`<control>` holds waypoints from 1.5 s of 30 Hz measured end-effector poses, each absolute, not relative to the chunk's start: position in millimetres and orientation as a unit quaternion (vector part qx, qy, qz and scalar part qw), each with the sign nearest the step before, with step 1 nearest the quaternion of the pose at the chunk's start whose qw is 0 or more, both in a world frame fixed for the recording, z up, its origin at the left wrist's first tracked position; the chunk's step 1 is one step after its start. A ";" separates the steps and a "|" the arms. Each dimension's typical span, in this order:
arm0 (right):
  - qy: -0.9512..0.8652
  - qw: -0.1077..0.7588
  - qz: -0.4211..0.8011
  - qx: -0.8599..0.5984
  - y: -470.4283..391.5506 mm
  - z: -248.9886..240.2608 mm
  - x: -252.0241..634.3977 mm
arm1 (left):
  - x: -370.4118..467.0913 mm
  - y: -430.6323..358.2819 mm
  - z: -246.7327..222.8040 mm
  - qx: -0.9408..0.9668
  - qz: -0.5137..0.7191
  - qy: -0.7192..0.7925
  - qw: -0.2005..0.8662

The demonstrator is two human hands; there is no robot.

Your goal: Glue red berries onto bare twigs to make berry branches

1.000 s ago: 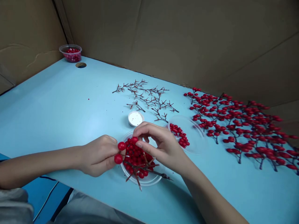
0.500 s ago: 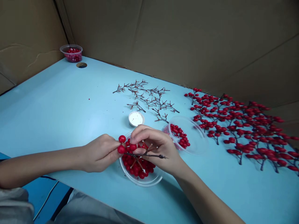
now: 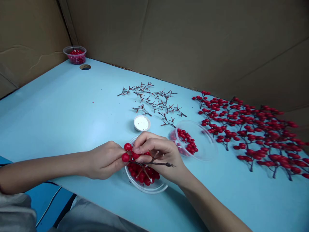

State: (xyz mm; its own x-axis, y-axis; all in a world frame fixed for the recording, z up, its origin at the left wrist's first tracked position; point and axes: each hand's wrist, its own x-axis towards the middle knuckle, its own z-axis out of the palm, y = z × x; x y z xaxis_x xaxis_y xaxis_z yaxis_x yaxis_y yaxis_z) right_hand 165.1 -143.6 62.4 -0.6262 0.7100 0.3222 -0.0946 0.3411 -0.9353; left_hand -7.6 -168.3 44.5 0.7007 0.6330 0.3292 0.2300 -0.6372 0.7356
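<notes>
My left hand (image 3: 106,161) is closed around the tip end of a dark artificial twig (image 3: 156,163), beside two red berries on it. With thumb and forefinger, my right hand (image 3: 160,151) pinches a red berry (image 3: 135,155) against the twig. The twig's bare prongs and cut end stick out past my right fingers, pointing right. Directly under both hands stands a clear round tub (image 3: 154,190) of loose red berries (image 3: 145,177), partly hidden by them. Just beyond my right hand is a small white cup (image 3: 142,123) with white contents and dark specks.
Several bare twigs (image 3: 166,103) lie mid-table. On the right spread many berry-laden twigs (image 3: 256,132). A tilted clear tub (image 3: 212,145) with red berries (image 3: 187,141) rests right of my hand. Another tub (image 3: 76,58) sits at the far left corner near a table hole (image 3: 85,67). Cardboard walls (image 3: 169,42) enclose the back.
My right fingers have moved slightly left and closed more tightly over the berry on the twig. The left hand keeps its hold, and the view has shifted a little.
</notes>
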 end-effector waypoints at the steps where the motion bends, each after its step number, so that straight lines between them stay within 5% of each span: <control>1: -0.727 0.377 0.533 -0.212 -143.9 62.0 164.9 | -7.4 -168.2 44.7 0.856 0.296 0.249 0.342; 33: -0.750 0.360 0.520 -0.195 -137.2 63.1 167.6 | -10.2 -169.8 38.5 0.828 0.348 0.260 0.354; 39: -0.775 0.418 0.386 -0.275 -130.1 83.9 192.1 | -11.7 -167.6 36.2 0.831 0.365 0.324 0.268; 45: -0.855 0.343 0.225 -0.318 -141.4 105.1 195.1 | -9.5 -166.4 35.2 0.843 0.389 0.341 0.149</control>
